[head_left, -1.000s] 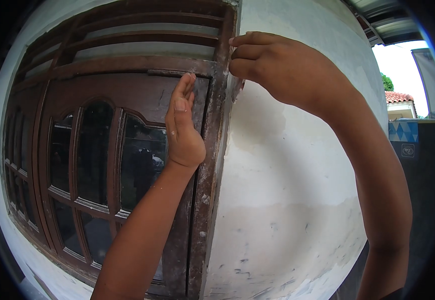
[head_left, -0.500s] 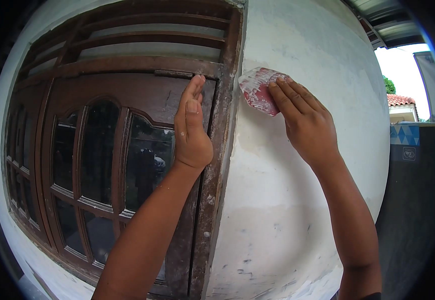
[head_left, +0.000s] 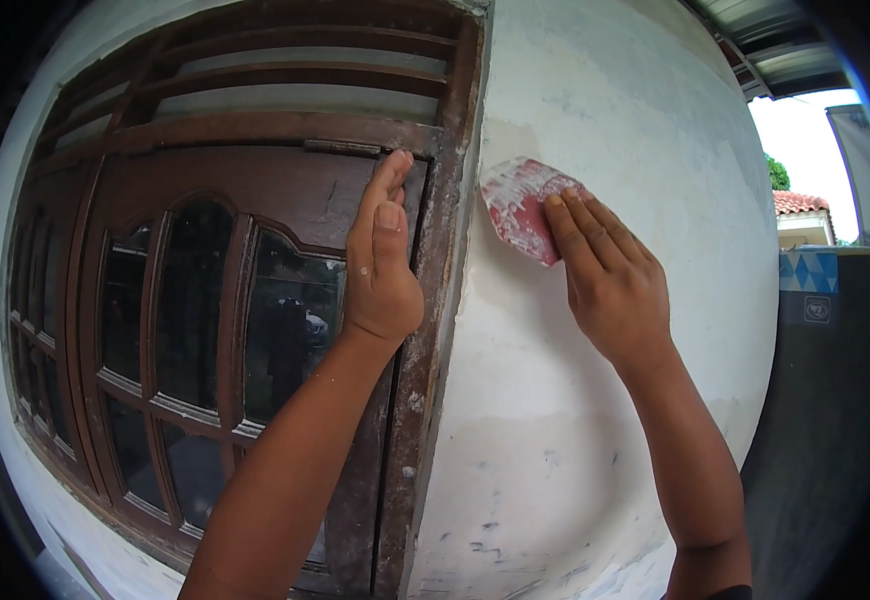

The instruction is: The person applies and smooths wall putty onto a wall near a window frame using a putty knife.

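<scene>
My right hand (head_left: 618, 275) grips a red putty spreader (head_left: 523, 215) at its right side, fingers laid over its face. White putty streaks cover much of the spreader, which lies against the white wall (head_left: 555, 360) close to the door frame's edge. My left hand (head_left: 385, 255) is raised in front of the brown wooden frame (head_left: 433, 230), fingers stretched upward and thumb alongside, with nothing seen in it. White specks mark its skin. Around the spreader the wall shows a damp-looking patch.
A brown wooden door with glass panes (head_left: 195, 300) fills the left, under slatted vents (head_left: 295, 75). Dark scuffs (head_left: 485, 535) mark the lower wall. At the right are a dark panel (head_left: 815, 400), a tiled roof (head_left: 801, 203) and a metal canopy (head_left: 785, 40).
My right hand and the spreader have slid a short way down the wall beside the frame. My left hand has stayed almost in place.
</scene>
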A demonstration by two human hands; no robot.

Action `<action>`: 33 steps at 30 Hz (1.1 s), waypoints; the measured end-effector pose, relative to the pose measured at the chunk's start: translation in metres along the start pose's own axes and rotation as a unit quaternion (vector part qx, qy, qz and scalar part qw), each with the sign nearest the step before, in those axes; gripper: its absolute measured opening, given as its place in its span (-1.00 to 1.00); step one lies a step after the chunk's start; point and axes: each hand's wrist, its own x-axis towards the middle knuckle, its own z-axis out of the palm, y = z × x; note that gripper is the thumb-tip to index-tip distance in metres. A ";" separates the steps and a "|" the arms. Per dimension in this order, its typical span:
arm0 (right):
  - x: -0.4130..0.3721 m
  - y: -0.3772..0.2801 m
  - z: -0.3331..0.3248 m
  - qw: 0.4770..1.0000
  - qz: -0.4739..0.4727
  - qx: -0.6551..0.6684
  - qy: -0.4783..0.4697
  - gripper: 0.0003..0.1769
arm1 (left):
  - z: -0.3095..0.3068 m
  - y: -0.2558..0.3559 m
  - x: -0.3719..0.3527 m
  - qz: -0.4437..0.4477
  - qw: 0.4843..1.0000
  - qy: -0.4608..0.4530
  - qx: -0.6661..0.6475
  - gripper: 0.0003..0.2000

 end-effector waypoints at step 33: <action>-0.017 -0.026 -0.037 0.999 -0.031 -0.003 -0.016 -0.49 | 0.002 0.003 -0.002 0.033 0.997 -0.034 0.055 -0.31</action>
